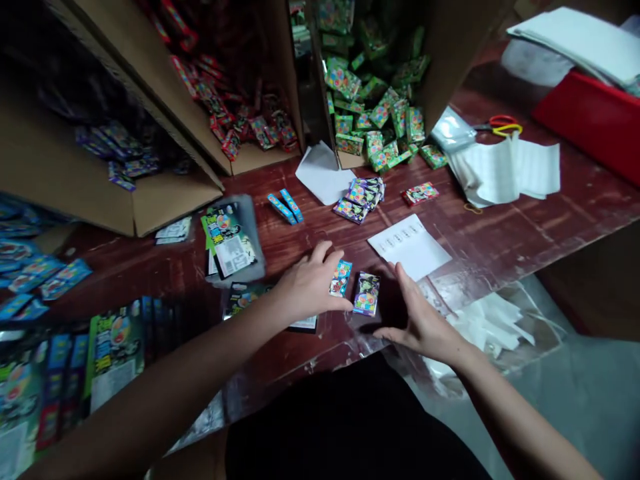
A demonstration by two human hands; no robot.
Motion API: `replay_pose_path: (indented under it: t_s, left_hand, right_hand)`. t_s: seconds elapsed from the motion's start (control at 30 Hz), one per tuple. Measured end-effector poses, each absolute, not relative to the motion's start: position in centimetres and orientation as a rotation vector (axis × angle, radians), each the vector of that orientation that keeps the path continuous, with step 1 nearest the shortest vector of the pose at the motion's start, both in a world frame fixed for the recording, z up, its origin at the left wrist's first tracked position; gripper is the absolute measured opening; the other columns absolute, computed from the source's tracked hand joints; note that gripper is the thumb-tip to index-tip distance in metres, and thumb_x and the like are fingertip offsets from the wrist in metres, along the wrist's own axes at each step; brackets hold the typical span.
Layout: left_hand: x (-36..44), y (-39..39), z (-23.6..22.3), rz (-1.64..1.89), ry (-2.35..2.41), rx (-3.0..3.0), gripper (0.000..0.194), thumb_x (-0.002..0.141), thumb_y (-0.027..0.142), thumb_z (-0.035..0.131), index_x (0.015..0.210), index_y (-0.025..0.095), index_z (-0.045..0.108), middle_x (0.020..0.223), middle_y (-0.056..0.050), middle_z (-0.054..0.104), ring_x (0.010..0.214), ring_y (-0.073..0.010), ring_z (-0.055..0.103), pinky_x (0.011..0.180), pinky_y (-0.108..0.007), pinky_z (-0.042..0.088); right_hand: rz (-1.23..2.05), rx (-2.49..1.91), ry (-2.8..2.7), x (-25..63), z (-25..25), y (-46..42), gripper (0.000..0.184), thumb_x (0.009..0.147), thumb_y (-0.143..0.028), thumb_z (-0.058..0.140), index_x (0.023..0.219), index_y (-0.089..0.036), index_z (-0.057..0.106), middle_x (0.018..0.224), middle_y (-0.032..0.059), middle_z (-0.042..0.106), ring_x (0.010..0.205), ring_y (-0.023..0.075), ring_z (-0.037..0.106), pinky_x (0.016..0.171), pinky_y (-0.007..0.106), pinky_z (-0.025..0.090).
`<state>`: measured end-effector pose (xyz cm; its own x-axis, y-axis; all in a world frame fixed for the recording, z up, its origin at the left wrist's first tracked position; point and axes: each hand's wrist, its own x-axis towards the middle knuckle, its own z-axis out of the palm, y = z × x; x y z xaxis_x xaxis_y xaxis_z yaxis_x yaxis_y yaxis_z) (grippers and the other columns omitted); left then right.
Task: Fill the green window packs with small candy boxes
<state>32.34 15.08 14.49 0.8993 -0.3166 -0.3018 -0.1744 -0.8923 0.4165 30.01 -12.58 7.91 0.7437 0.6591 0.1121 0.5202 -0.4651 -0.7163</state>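
Observation:
My left hand [313, 283] curls around a small blue candy box [341, 279], thumb on the near side and fingers on the far side. Just right of it, a small purple candy box [367, 294] lies on the table between my hands. My right hand [420, 320] is open beside that purple box, thumb and fingers apart, holding nothing. Beyond my hands lie two narrow blue boxes [286, 206], a fanned group of purple boxes [361, 199] and one red box [421, 193]. Partly under my left forearm is a dark printed packet [245, 298].
Cardboard cartons hold red boxes [230, 113], green boxes [385, 127] and purple boxes [120, 150]. Printed green packets [227, 237] lie left. A white sticker sheet [410, 247], scissors [503, 125], a red bin [590, 120] and a plastic bag of paper scraps [493, 327] are right.

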Motion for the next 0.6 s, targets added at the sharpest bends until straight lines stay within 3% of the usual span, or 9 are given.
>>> replay_pose_path:
  t_s: [0.07, 0.13, 0.23, 0.37, 0.5, 0.6]
  left_hand:
    - [32.8, 15.4, 14.2, -0.468, -0.545, 2.781, 0.106, 0.067, 0.053, 0.084, 0.153, 0.021, 0.031, 0.165, -0.016, 0.019, 0.144, -0.0442, 0.032, 0.113, -0.055, 0.035]
    - [33.4, 15.6, 13.7, -0.456, -0.753, 2.795, 0.108, 0.070, 0.045, 0.084, 0.156, 0.023, 0.023, 0.166, -0.014, 0.021, 0.148, -0.0391, 0.025, 0.117, -0.053, 0.029]
    - [34.0, 15.6, 12.9, -0.508, -0.847, 2.767, 0.097, 0.078, 0.036, 0.076, 0.156, 0.022, 0.020, 0.158, -0.013, 0.036, 0.141, -0.0338, 0.036, 0.113, -0.048, 0.031]
    - [33.8, 14.9, 12.1, -0.412, -0.769, 2.753, 0.086, 0.077, 0.038, 0.073, 0.150, 0.016, 0.034, 0.143, -0.014, 0.048, 0.125, -0.0325, 0.046, 0.104, -0.045, 0.037]
    - [33.0, 14.4, 11.1, -0.400, -0.747, 2.717, 0.076, 0.071, 0.047, 0.079, 0.136, 0.019, 0.051, 0.127, -0.010, 0.054, 0.114, -0.0301, 0.049, 0.098, -0.043, 0.041]
    - [32.8, 14.3, 10.4, -0.395, -0.720, 2.702, 0.082, 0.068, 0.055, 0.081, 0.137, 0.020, 0.053, 0.125, -0.009, 0.054, 0.112, -0.0300, 0.049, 0.097, -0.043, 0.042]
  right_hand:
    - [0.193, -2.186, -0.855, 29.9, 7.7, -12.8, 0.121, 0.084, -0.049, 0.075, 0.160, -0.020, -0.014, 0.166, 0.0190, 0.016, 0.153, 0.0333, 0.021, 0.122, 0.054, 0.028]
    - [0.170, -2.182, -0.878, 30.2, 7.4, -12.2, 0.123, 0.083, -0.050, 0.076, 0.160, -0.018, -0.014, 0.165, 0.0194, 0.019, 0.152, 0.0339, 0.023, 0.122, 0.054, 0.029]
    - [0.158, -2.209, -0.912, 30.7, 6.6, -10.8, 0.121, 0.083, -0.047, 0.076, 0.160, -0.017, -0.012, 0.163, 0.0197, 0.026, 0.148, 0.0368, 0.028, 0.119, 0.056, 0.034]
    - [0.117, -2.286, -0.857, 31.4, 6.0, -10.3, 0.113, 0.085, -0.038, 0.073, 0.161, -0.017, -0.007, 0.152, 0.0190, 0.042, 0.128, 0.0374, 0.048, 0.105, 0.056, 0.046]
    - [0.112, -2.312, -0.887, 32.0, 6.3, -10.8, 0.111, 0.084, -0.042, 0.073, 0.162, -0.018, -0.002, 0.153, 0.0169, 0.042, 0.124, 0.0365, 0.048, 0.104, 0.054, 0.046]
    - [0.156, -2.322, -0.934, 32.6, 6.5, -10.8, 0.109, 0.085, -0.049, 0.072, 0.161, -0.018, 0.001, 0.152, 0.0167, 0.043, 0.125, 0.0362, 0.048, 0.105, 0.054, 0.044]
